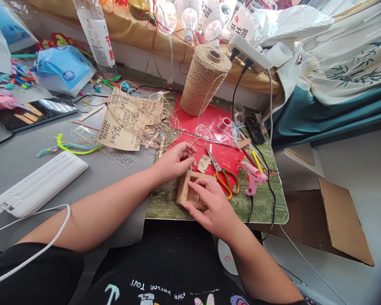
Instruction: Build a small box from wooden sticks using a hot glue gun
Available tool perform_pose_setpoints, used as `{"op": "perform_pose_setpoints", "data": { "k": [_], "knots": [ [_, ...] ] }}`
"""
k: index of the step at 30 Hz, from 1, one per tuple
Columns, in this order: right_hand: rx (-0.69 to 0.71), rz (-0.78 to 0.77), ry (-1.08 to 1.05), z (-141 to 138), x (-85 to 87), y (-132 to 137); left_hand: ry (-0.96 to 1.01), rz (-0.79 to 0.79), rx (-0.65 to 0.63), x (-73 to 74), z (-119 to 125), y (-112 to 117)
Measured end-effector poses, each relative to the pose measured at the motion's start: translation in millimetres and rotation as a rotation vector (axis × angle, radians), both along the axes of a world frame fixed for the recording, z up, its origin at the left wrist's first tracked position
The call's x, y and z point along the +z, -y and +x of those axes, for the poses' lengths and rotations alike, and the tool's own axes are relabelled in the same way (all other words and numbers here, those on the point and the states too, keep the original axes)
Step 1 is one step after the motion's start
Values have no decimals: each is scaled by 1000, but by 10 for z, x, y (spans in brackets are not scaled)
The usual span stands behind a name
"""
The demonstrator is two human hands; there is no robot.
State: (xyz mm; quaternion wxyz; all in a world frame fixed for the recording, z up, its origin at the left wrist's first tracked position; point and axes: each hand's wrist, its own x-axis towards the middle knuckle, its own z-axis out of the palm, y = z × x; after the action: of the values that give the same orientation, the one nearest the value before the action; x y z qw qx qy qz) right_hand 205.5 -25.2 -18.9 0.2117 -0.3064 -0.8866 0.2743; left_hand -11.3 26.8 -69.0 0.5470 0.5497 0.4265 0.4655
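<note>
A small square frame wrapped in jute twine (pixel 188 192) lies on the green mat (pixel 266 207) near the table's front edge. My right hand (pixel 214 207) rests on the frame's near side, fingers curled over its edge and holding it. My left hand (pixel 174 161) sits at the frame's far corner, fingers pinched together on a thin strand of twine. That strand runs up toward a big cone of jute twine (pixel 205 80) standing at the back of a red sheet (pixel 209 123).
Orange-handled scissors (pixel 224 176) and a pink glue gun (pixel 253 176) lie right of the frame. Sandpaper sheets (pixel 122 125) with loose twine lie left of the red sheet. A white power bank (pixel 41 182), a phone (pixel 34 112), a bottle (pixel 97 36) and a power strip (pixel 249 51) are around.
</note>
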Motion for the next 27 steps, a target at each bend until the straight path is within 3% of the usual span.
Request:
{"op": "perform_pose_setpoints", "data": {
  "k": [10,14,18,22,27],
  "knots": [
    [-3,-19,-2,11,-4,-4,64,-23,-11,9,-8,-28],
    [-5,-14,-3,9,-2,-11,73,-37,-149,137,-104,-16],
    [4,-10,-7,9,-7,-16,-73,4,-280,242,-184,28],
    [3,-10,-8,12,-8,-15,-182,25,-316,241,-203,38],
    [3,10,-12,24,-29,-11,-158,12,-351,215,-213,11]
  ]
}}
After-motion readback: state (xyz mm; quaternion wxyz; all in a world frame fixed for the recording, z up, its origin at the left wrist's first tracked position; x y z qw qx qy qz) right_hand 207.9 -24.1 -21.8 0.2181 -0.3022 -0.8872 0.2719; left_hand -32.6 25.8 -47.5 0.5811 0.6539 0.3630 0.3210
